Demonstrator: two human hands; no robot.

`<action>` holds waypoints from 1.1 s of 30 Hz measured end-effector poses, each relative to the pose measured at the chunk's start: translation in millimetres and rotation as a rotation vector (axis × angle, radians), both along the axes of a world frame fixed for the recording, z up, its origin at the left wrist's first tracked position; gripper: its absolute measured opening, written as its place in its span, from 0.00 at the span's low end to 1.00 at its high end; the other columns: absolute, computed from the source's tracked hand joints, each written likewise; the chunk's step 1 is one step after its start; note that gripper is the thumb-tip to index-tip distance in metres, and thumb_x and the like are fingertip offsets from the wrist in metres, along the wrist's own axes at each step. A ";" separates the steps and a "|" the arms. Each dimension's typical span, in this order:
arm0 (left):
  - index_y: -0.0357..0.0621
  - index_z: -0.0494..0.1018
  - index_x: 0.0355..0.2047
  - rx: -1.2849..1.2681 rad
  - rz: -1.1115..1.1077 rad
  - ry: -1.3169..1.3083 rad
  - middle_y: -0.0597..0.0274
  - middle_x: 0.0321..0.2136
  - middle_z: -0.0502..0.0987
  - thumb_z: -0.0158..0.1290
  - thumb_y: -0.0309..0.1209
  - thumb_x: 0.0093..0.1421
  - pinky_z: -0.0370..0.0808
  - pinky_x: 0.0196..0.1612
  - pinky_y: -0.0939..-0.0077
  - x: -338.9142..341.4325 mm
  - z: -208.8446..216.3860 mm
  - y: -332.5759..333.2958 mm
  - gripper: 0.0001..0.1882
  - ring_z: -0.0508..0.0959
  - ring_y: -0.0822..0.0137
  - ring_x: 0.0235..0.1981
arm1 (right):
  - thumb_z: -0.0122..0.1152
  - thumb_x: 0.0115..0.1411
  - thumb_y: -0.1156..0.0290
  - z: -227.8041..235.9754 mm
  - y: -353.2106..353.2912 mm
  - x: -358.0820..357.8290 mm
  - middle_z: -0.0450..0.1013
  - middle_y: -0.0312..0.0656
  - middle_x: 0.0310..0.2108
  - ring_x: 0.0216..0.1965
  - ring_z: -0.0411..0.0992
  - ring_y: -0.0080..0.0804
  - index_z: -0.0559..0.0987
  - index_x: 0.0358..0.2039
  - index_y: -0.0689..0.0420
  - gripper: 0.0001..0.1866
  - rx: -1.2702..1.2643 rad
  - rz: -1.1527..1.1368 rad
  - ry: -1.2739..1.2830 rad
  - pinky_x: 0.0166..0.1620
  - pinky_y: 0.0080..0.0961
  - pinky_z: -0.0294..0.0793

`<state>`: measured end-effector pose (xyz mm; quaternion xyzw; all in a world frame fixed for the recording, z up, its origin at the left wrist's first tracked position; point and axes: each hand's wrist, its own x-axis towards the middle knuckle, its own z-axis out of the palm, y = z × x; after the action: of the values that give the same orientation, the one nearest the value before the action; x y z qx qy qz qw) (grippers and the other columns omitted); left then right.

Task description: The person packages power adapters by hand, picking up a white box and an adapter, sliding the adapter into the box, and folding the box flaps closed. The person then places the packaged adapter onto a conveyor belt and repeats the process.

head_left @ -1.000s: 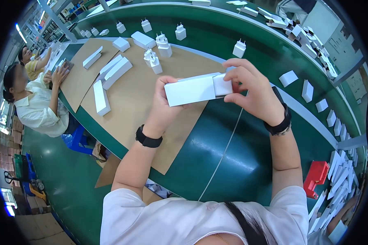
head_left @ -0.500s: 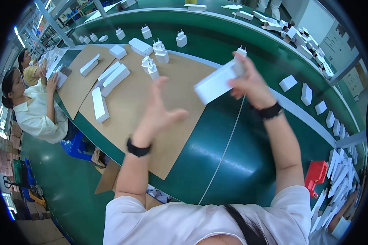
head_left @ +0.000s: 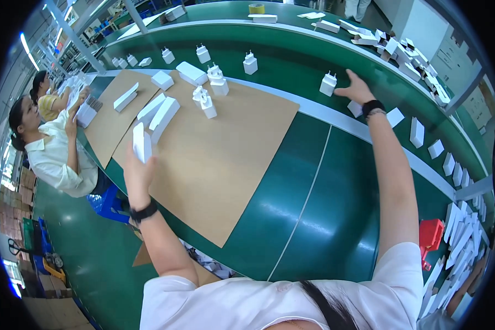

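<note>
At the left edge of the brown cardboard sheet (head_left: 225, 181), my left hand (head_left: 140, 173) is closed around a small white box (head_left: 142, 144); some of its fingers are hidden behind it. My right hand (head_left: 356, 91) reaches over the green conveyor belt (head_left: 291, 77), empty, fingers apart. Its thumb is close to a white plug charger (head_left: 328, 84) standing prongs up; whether they touch I cannot tell. Partly hidden below the right wrist is a white box (head_left: 355, 109). More white chargers (head_left: 218, 82) and long white boxes (head_left: 163, 118) are on the cardboard.
Chargers (head_left: 250, 64) and white boxes (head_left: 417, 132) line the belt. A red tape dispenser (head_left: 431, 239) sits at the right beside a pile of white boxes (head_left: 461, 231). Loose boxes cover the far shelf (head_left: 412, 63). Two people (head_left: 55, 146) work at the left.
My right hand has let go of the white box it held and moved up and right over the belt. My left hand has gone left and taken hold of a white box on the cardboard.
</note>
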<state>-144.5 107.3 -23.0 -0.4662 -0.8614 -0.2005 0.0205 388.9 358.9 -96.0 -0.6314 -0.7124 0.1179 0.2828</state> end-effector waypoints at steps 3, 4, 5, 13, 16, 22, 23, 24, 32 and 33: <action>0.36 0.53 0.59 0.346 -0.365 -0.265 0.47 0.52 0.66 0.58 0.33 0.49 0.66 0.52 0.68 47.4 18.4 -11.6 0.39 0.70 0.55 0.51 | 0.69 0.38 0.56 -8.2 12.5 -27.9 0.70 0.54 0.45 0.48 0.69 0.47 0.72 0.46 0.62 0.35 -0.180 -0.073 -0.074 0.51 0.32 0.67; 0.34 0.52 0.59 0.468 -0.522 -0.359 0.49 0.53 0.65 0.59 0.33 0.50 0.64 0.53 0.71 54.9 13.4 -4.4 0.40 0.68 0.59 0.52 | 0.69 0.38 0.56 -8.1 14.9 -31.9 0.73 0.53 0.41 0.44 0.71 0.46 0.75 0.42 0.62 0.32 -0.225 -0.091 -0.057 0.48 0.34 0.68; 0.33 0.53 0.58 0.447 -0.592 -0.581 0.51 0.53 0.64 0.59 0.32 0.50 0.64 0.54 0.71 82.5 14.8 5.1 0.39 0.66 0.61 0.53 | 0.69 0.39 0.57 -10.3 15.2 -20.9 0.74 0.52 0.37 0.39 0.73 0.44 0.77 0.38 0.62 0.28 -0.193 -0.079 0.019 0.43 0.33 0.70; 0.39 0.50 0.54 0.184 -0.843 -0.865 0.54 0.46 0.65 0.62 0.31 0.43 0.65 0.52 0.69 195.2 4.3 50.1 0.42 0.67 0.62 0.49 | 0.62 0.51 0.71 94.8 -121.7 -95.4 0.73 0.38 0.34 0.36 0.72 0.24 0.72 0.42 0.59 0.17 -0.106 0.502 0.986 0.36 0.21 0.74; 0.41 0.53 0.51 0.138 -0.923 -0.905 0.56 0.45 0.65 0.61 0.29 0.43 0.65 0.52 0.68 194.6 -19.0 55.5 0.37 0.67 0.61 0.49 | 0.67 0.48 0.72 108.6 -152.0 -102.0 0.74 0.37 0.37 0.37 0.72 0.24 0.73 0.44 0.60 0.22 -0.106 0.643 0.818 0.40 0.17 0.72; 0.44 0.56 0.55 -0.205 -1.018 -1.503 0.62 0.42 0.67 0.60 0.27 0.42 0.67 0.48 0.72 186.0 -21.1 49.0 0.39 0.68 0.67 0.44 | 0.67 0.42 0.79 124.0 -161.5 -91.7 0.69 0.38 0.36 0.37 0.70 0.29 0.78 0.39 0.55 0.20 0.379 0.685 0.185 0.38 0.19 0.71; 0.44 0.56 0.55 -0.208 -1.012 -1.504 0.62 0.42 0.67 0.60 0.27 0.42 0.67 0.48 0.72 183.4 -19.7 48.9 0.39 0.68 0.67 0.44 | 0.66 0.40 0.81 123.4 -166.3 -97.0 0.68 0.38 0.35 0.37 0.69 0.30 0.79 0.38 0.53 0.20 0.406 0.694 0.187 0.37 0.21 0.71; 0.44 0.57 0.56 -0.257 -1.002 -1.497 0.63 0.42 0.67 0.60 0.26 0.41 0.67 0.47 0.73 181.1 -17.5 49.5 0.39 0.68 0.69 0.43 | 0.66 0.39 0.83 123.4 -171.1 -102.2 0.66 0.38 0.34 0.36 0.68 0.31 0.80 0.37 0.52 0.21 0.435 0.703 0.189 0.36 0.22 0.71; 0.41 0.61 0.56 -0.166 -1.117 -1.252 0.63 0.43 0.69 0.54 0.25 0.40 0.68 0.45 0.78 170.1 -17.3 50.2 0.38 0.69 0.70 0.43 | 0.65 0.39 0.84 125.1 -178.3 -108.6 0.66 0.41 0.33 0.32 0.68 0.34 0.78 0.41 0.54 0.24 0.266 0.733 0.089 0.35 0.25 0.70; 0.41 0.61 0.55 -0.167 -1.143 -1.244 0.63 0.43 0.69 0.53 0.25 0.40 0.68 0.46 0.78 167.0 -15.6 51.4 0.37 0.70 0.70 0.43 | 0.65 0.40 0.84 125.2 -175.5 -106.6 0.66 0.41 0.32 0.32 0.68 0.35 0.77 0.42 0.54 0.25 0.216 0.749 0.126 0.35 0.25 0.70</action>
<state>22.4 158.6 -38.5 -0.6346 -0.3596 -0.3359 -0.5960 282.3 183.4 29.2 -0.2861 -0.8829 0.1760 0.3282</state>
